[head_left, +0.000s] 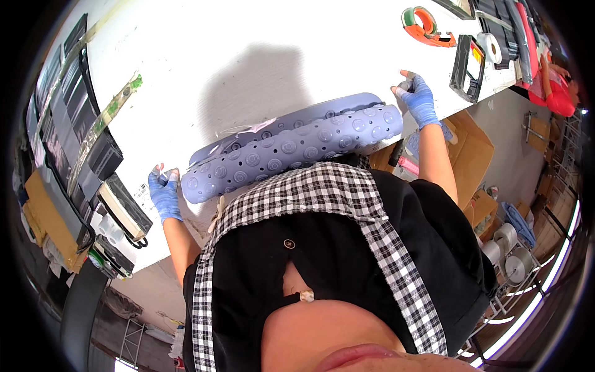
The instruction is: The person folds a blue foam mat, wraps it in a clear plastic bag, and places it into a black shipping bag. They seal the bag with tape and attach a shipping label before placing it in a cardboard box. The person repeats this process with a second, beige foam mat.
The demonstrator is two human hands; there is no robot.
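A blue-purple rubber bath mat [288, 147] covered with round suction cups lies rolled up along the near edge of the white table, its loose edge showing on the far side. A crumpled bit of clear film rests along that edge. My left hand [165, 193], in a blue covering with bare fingertips, is beside the roll's left end. My right hand [418, 100], covered the same way, is just past the right end. Both hands have bent fingers with thumb and forefinger apart, and nothing shows between them.
On the table's right are an orange tape dispenser [427, 28], a black-edged box [467, 68] and a white roll [489, 48]. Stacked dark packages [80, 111] line the left side. An open cardboard box [468, 152] stands below the right edge. Another person [558, 90] in red is far right.
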